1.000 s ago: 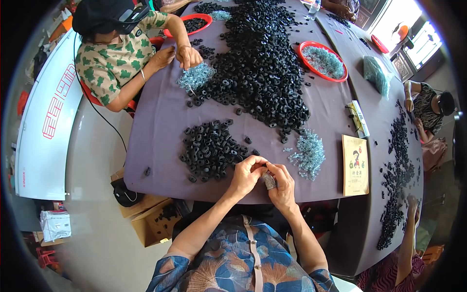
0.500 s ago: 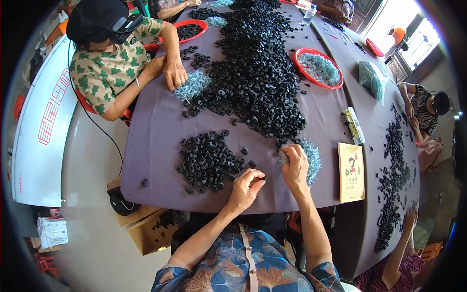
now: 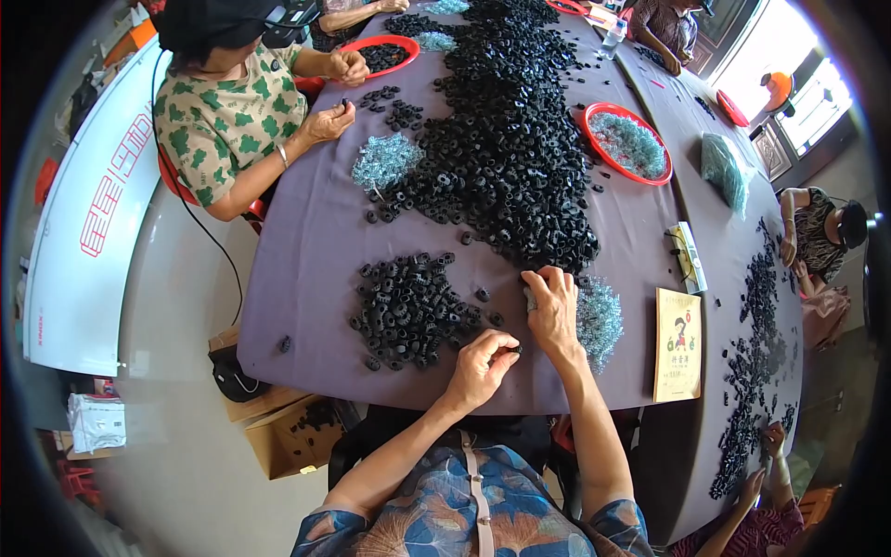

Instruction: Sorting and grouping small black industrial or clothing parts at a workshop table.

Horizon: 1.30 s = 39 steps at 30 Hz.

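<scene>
My left hand rests on the purple table near the front edge, fingers pinched on a small black ring. Just left of it lies a small pile of black rings. My right hand reaches forward, fingers spread down at the near edge of the large heap of black rings; whether it holds one I cannot tell. A tuft of pale blue wire clips lies right beside that hand.
A person in a green-patterned shirt sits at the left, hands by another blue clip pile. Red bowls stand on the table. A yellow booklet lies to the right. Other people work at the right edge. Cardboard boxes sit below.
My hands were together at the table edge; the right hand has moved forward to the big ring heap, and the left hand stays low with a ring.
</scene>
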Each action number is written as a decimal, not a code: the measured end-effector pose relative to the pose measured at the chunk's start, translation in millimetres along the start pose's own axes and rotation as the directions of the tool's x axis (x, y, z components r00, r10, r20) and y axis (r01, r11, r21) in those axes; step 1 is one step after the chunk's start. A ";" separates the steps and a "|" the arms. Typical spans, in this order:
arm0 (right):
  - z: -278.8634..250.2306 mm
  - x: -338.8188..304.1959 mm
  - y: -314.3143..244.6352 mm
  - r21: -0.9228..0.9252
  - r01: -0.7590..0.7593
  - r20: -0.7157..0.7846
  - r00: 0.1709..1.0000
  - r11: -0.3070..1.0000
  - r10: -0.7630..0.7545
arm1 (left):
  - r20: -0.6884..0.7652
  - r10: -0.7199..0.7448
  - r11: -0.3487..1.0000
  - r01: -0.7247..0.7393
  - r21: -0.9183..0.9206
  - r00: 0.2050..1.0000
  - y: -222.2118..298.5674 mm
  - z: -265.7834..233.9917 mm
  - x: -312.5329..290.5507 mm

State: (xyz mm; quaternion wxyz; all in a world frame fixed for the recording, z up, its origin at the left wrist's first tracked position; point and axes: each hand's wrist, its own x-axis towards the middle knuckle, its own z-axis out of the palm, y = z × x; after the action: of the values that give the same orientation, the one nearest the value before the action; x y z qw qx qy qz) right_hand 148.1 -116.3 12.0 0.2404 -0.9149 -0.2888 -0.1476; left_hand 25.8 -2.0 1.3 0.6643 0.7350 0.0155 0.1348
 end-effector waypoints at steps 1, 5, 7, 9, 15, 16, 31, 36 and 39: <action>-1.9 -1.3 0.9 0.009 0.015 0.014 1.000 1.000 -0.015 | -0.002 0.013 1.000 -0.013 0.008 1.000 0.6 -0.4 0.1; -8.0 -2.8 2.0 -0.018 -0.005 -0.007 1.000 1.000 0.005 | 0.000 -0.005 1.000 0.005 0.017 1.000 0.6 -0.7 0.2; -10.0 0.6 0.0 -0.013 0.008 -0.021 1.000 1.000 -0.009 | 0.001 -0.003 1.000 0.003 0.027 1.000 1.3 -0.7 0.2; -9.0 6.0 -1.5 -0.007 0.021 -0.035 0.999 1.000 -0.022 | 0.003 -0.001 0.999 0.001 0.039 1.000 2.0 -0.4 0.6; 2.7 26.5 -5.3 -0.040 -0.026 -0.080 0.997 0.999 0.023 | -0.011 0.022 0.999 -0.022 0.030 1.000 1.3 1.3 1.1; 5.7 28.4 -2.7 -0.062 0.002 -0.081 0.997 0.998 -0.007 | -0.009 0.022 0.999 -0.021 0.032 1.000 2.6 1.5 1.7; 2.5 21.3 5.4 -0.037 -0.012 -0.083 0.996 0.999 0.009 | -0.010 0.012 0.999 -0.011 0.042 1.000 6.1 1.5 0.6; 8.2 29.5 -0.6 -0.099 0.021 -0.050 0.998 0.995 -0.026 | -0.009 -0.001 0.998 0.001 0.055 1.000 4.2 2.3 0.7; 9.0 29.3 -1.2 -0.110 0.028 -0.061 0.998 0.994 -0.034 | -0.016 0.007 1.000 -0.007 0.020 1.000 2.5 4.3 0.5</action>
State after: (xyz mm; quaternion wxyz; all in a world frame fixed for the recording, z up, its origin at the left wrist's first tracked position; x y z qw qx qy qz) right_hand 171.6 -97.3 16.9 0.1968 -0.9170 -0.2868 -0.1955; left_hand 26.8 -6.4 3.5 0.6564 0.7405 0.0195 0.1427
